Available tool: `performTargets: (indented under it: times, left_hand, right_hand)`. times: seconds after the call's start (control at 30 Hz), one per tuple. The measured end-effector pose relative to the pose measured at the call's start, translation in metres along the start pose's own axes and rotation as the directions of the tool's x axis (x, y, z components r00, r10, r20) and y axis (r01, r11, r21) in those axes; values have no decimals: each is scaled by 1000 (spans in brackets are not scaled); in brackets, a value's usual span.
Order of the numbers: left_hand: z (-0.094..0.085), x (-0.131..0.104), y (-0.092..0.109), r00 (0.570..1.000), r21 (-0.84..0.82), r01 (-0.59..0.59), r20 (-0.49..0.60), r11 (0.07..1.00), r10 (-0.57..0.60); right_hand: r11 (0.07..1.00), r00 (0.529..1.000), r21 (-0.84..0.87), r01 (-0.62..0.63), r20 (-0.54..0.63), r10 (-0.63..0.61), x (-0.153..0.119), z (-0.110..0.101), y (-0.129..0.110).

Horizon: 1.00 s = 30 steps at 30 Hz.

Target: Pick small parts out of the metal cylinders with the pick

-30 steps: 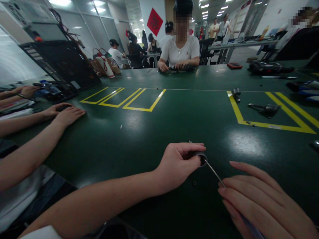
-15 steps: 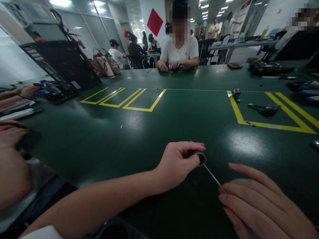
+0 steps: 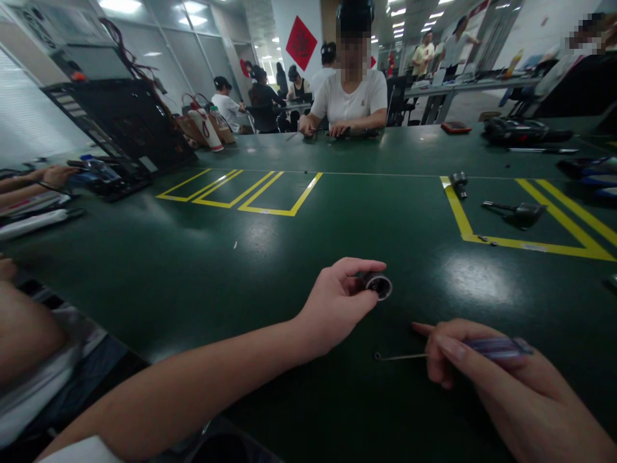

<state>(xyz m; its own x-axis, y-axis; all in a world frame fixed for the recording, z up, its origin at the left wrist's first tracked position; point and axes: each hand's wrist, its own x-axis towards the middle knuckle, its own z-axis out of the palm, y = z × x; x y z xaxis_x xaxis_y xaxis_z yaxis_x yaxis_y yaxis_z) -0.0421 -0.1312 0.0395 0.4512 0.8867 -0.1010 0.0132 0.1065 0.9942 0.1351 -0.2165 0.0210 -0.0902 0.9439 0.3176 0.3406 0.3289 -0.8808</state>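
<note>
My left hand (image 3: 337, 305) pinches a small dark metal cylinder (image 3: 378, 285) between thumb and fingers, its round open end facing me. Lower right, my right hand (image 3: 475, 360) is closed around the translucent purplish handle of a screwdriver (image 3: 501, 348). The thin shaft points left over the green table (image 3: 193, 270), and its tip is at a small dark ring (image 3: 377, 355). The tip and ring appear to touch; whether the ring is lifted is unclear.
Yellow tape at the right surrounds a dark metal fitting (image 3: 520, 211) and tiny parts. A black power tool (image 3: 523, 131) lies behind. A person (image 3: 351, 96) sits opposite; another person's arm (image 3: 29, 341) is at the left edge.
The screwdriver has come out of the cylinder and swung down to the ring, its handle now over my right hand. My left hand has moved slightly up and left with the cylinder.
</note>
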Motion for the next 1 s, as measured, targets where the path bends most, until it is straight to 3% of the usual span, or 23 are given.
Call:
performTargets:
  times: [0.23, 0.37, 0.5, 0.6, 0.77, 1.0]
  left_hand:
    - [1, 0, -1, 1000, -39, 30, 0, 999, -30]
    - [3, 0, 1, 999, -72, 45, -27, 996, -47]
    - [5, 1, 3, 996, -102, 73, -46, 992, -78]
    - [5, 1, 4, 993, -118, 94, -55, 989, -101]
    - [2, -1, 3, 996, -111, 87, -23, 990, -90]
    - [3, -2, -1, 1000, -98, 9, 22, 995, -7]
  right_hand:
    - [995, 999, -94, 29, -21, -32, -1, 1, -2]
    - [953, 989, -268, 142, 5, -146, 1, -1, -9]
    - [846, 919, -360, 393, 127, -373, 3, 4, -20]
    - [781, 872, -393, 486, 160, -462, 0, 7, -23]
    - [735, 840, -437, 518, 96, -535, -11, 2, -16]
    - [706, 844, -519, 482, 57, -534, -9, -6, -15]
